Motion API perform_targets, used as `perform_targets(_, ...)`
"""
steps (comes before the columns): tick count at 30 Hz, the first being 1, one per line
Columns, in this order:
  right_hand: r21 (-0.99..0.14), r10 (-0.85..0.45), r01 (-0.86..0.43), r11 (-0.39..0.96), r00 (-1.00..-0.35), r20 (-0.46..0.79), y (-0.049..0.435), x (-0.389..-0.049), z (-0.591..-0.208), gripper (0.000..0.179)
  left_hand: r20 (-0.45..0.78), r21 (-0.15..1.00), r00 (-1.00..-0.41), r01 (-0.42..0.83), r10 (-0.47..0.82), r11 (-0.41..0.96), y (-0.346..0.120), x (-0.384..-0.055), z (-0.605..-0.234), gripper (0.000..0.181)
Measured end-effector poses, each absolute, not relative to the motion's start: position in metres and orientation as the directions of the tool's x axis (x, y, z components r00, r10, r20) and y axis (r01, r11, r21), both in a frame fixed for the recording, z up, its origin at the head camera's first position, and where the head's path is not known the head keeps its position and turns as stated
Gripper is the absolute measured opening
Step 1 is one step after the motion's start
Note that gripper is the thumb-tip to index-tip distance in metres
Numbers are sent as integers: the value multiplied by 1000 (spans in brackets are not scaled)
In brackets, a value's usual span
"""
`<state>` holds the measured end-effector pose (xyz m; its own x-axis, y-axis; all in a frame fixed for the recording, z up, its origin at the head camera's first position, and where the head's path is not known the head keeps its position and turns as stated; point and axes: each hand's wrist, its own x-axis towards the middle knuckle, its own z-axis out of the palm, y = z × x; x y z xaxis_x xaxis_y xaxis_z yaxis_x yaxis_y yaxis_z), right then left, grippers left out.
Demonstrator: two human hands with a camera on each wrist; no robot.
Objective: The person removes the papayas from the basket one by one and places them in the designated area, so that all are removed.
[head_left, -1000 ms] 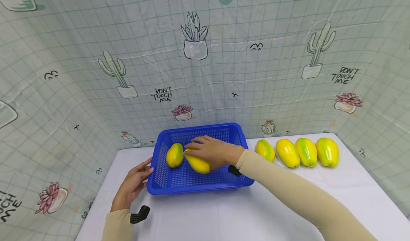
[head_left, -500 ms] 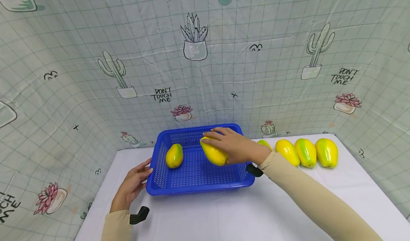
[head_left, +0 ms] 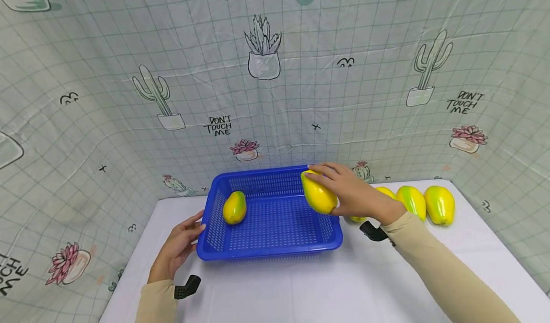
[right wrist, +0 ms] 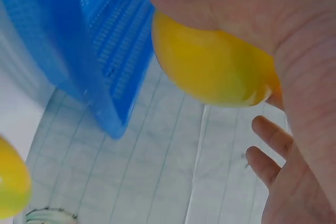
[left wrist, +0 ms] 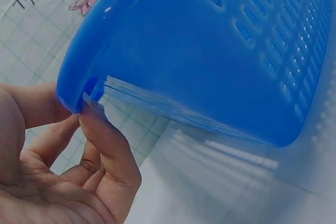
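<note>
Head view first: I see the right hand [head_left: 354, 194] gripping a yellow mango [head_left: 318, 198], fingers curled over it, held above the right rim of the blue basket [head_left: 270, 246]. One more mango [head_left: 234, 207] lies inside the basket at its left end. A row of mangoes [head_left: 425, 203] sits on the white desk [head_left: 301, 289] just right of the basket, partly hidden by the hand. The left hand [head_left: 176, 249] rests against the basket's left wall.

Left wrist view: fingers [left wrist: 105, 135] lie straight, tips touching the basket's corner rim [left wrist: 79, 93]; nothing is clasped.

Right wrist view: thumb [right wrist: 210, 3] wraps the mango [right wrist: 210, 66] firmly, basket edge [right wrist: 89, 51] below left.

My judgement: the work is partway; one fruit is in the basket, one in hand, several outside.
</note>
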<state>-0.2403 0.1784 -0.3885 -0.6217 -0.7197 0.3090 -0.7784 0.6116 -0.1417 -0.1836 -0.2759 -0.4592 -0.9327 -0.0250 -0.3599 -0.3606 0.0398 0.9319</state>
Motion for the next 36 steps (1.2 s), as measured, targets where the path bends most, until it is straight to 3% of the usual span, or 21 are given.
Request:
perform_targets(11,-174,-630,-730,660,-665,402,226,-221,-402,106,-354,935,-935,-354,-14,28,-278,-184,-458,61)
perform_targets(25,-199,-550,-641,741,-750,368,270,-190,-436,107,-364,931,-931,-364,-23,32,-277,-184,-459,60)
perform_targets(36,-216,-518,-606,766,-780,352,288,-173,-462,110,-349,937,-937,-349,-9,19,-277,-183,-460,60)
